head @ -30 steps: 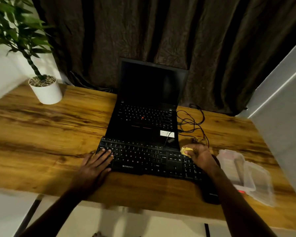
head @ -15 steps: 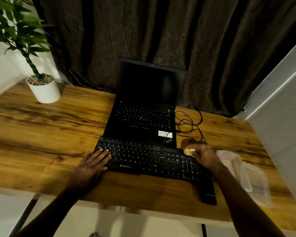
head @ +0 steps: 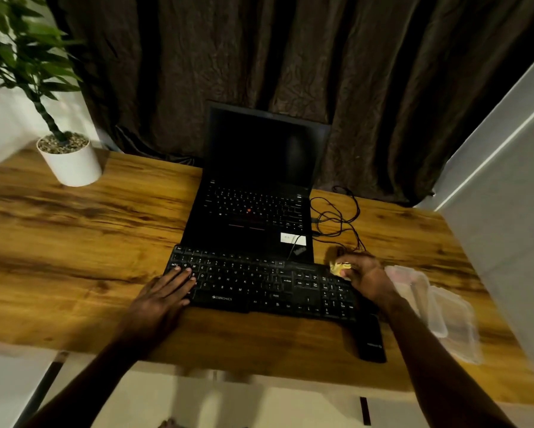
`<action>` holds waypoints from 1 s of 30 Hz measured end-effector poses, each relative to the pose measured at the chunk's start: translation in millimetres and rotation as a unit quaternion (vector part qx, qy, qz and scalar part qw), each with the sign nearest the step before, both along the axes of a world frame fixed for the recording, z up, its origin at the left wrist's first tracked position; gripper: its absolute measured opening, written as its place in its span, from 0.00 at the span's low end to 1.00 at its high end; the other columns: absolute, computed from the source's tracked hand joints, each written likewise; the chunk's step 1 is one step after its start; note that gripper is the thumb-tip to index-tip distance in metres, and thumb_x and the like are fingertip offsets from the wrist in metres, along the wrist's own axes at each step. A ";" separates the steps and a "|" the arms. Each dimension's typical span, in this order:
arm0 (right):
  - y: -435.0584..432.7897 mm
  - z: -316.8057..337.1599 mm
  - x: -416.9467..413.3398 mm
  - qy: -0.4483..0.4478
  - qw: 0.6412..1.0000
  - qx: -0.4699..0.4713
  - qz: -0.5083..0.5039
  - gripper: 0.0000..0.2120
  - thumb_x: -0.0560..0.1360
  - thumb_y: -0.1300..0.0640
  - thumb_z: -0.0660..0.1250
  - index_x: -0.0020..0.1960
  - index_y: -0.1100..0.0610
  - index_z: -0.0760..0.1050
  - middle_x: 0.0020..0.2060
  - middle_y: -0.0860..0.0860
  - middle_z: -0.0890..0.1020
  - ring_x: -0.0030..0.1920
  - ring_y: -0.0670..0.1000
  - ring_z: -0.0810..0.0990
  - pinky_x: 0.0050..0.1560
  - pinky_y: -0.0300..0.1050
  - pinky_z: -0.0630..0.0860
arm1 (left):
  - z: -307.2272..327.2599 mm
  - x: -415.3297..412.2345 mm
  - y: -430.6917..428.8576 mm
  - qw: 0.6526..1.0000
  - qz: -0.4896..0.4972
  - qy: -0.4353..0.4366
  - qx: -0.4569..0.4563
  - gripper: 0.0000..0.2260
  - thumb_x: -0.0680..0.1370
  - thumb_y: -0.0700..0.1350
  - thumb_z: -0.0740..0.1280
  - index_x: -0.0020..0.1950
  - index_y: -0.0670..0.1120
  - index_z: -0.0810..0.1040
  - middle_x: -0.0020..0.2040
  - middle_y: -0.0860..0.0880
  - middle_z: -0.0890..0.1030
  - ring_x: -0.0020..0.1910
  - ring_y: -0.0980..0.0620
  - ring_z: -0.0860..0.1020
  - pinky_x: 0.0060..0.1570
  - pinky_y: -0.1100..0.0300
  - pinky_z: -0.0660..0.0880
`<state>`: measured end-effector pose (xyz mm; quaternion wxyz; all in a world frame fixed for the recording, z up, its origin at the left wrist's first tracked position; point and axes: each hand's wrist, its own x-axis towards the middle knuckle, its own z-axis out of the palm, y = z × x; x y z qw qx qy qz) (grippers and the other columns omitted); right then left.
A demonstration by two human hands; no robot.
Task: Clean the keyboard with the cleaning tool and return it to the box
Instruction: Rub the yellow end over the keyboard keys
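The keyboard [head: 259, 282] is lying flat toward the front edge of the wooden worktop [head: 74, 242], about midway along it. Its back edge is meeting the front of an open laptop [head: 259, 180], whose screen is showing dark. The left grip [head: 163, 295] is resting palm down on the keyboard's left end, its fingers straight and loosely spread over the keys. The right grip [head: 367, 279] is sitting at the keyboard's back right corner, its fingers curled and pinching a small yellow cleaning tool [head: 339, 267]; whether the tool is touching the keys cannot be told. Just right of that grip, toward the worktop's right edge, a clear plastic box [head: 413, 288] is lying open. Its clear lid [head: 457, 329] is lying beside it, nearer the front edge, and both are showing blurred. A black cable [head: 336, 217] is looping in a tangle right of the laptop, toward the back edge. A flat black bar [head: 370, 341] is lying near the front edge, just in front of the keyboard's right end. A white pot [head: 71, 162] holding a green plant is standing near the back left corner, and a dark curtain [head: 290, 57] is hanging behind the back edge.
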<state>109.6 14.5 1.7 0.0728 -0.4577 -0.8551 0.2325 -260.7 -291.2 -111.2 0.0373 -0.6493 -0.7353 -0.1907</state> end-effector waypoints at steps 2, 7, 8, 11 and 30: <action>8.7 -3.7 14.3 -0.029 0.999 0.003 -0.030 0.14 0.75 0.62 0.70 0.56 0.47 0.81 0.55 0.51 0.80 0.54 0.54 0.79 0.56 0.47 0.77 | 1.4 -0.8 0.3 1.000 0.000 0.002 -0.002 0.23 0.84 0.54 0.51 0.76 0.50 0.68 0.78 0.51 0.65 0.78 0.51 0.60 0.72 0.48 0.63; 8.5 -6.0 17.3 -0.060 0.996 0.053 -0.033 0.15 0.74 0.57 0.71 0.58 0.44 0.79 0.58 0.53 0.74 0.58 0.55 0.74 0.61 0.50 0.73 | 3.8 3.3 0.0 1.000 0.004 -0.007 0.004 0.23 0.83 0.54 0.51 0.75 0.49 0.70 0.77 0.50 0.66 0.77 0.51 0.62 0.71 0.50 0.62; 3.3 -5.7 10.1 -0.043 0.997 0.062 -0.009 0.16 0.74 0.58 0.70 0.58 0.42 0.79 0.57 0.52 0.75 0.56 0.54 0.74 0.58 0.49 0.74 | 4.4 3.8 -0.2 1.000 0.005 -0.011 0.006 0.23 0.83 0.54 0.51 0.75 0.49 0.70 0.77 0.50 0.66 0.77 0.51 0.62 0.71 0.50 0.62; -12.1 -8.1 -10.8 -0.010 0.997 0.056 0.051 0.18 0.77 0.59 0.68 0.58 0.37 0.76 0.54 0.52 0.78 0.51 0.52 0.76 0.51 0.45 0.76 | 5.3 4.6 -0.1 1.000 0.003 -0.016 0.004 0.23 0.84 0.54 0.51 0.75 0.49 0.70 0.77 0.50 0.67 0.77 0.50 0.62 0.71 0.49 0.63; -19.6 -2.6 9.8 -0.047 0.986 0.142 0.081 0.17 0.74 0.68 0.68 0.57 0.53 0.83 0.59 0.51 0.81 0.64 0.51 0.70 0.61 0.22 0.54 | 7.0 4.4 -1.0 0.999 0.008 -0.029 0.010 0.22 0.83 0.55 0.53 0.75 0.51 0.70 0.77 0.53 0.67 0.77 0.54 0.62 0.70 0.50 0.62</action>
